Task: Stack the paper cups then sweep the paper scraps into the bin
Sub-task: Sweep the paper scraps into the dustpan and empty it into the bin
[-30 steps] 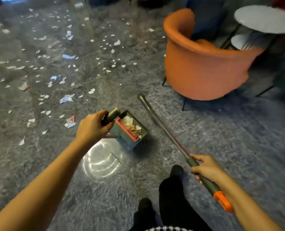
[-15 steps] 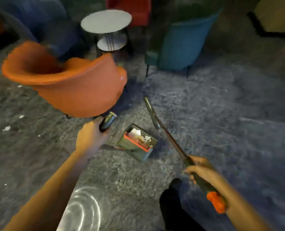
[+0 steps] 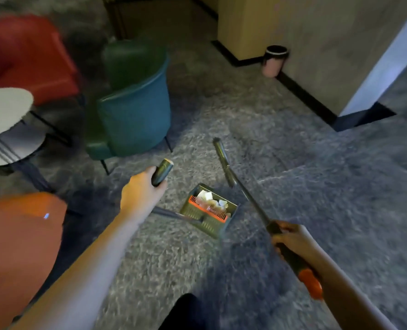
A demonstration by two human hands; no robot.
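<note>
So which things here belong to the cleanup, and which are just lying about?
Job: left hand, right hand, dustpan, paper scraps in it, broom pole, bin by the wall.
Lying about: teal chair, red chair, orange chair, round table.

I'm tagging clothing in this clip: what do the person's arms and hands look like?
The left hand and right hand wear no gloves. The arms behind them are bare to the frame edge, with no sleeves showing. No watch or ring shows, though blur could hide one.
</note>
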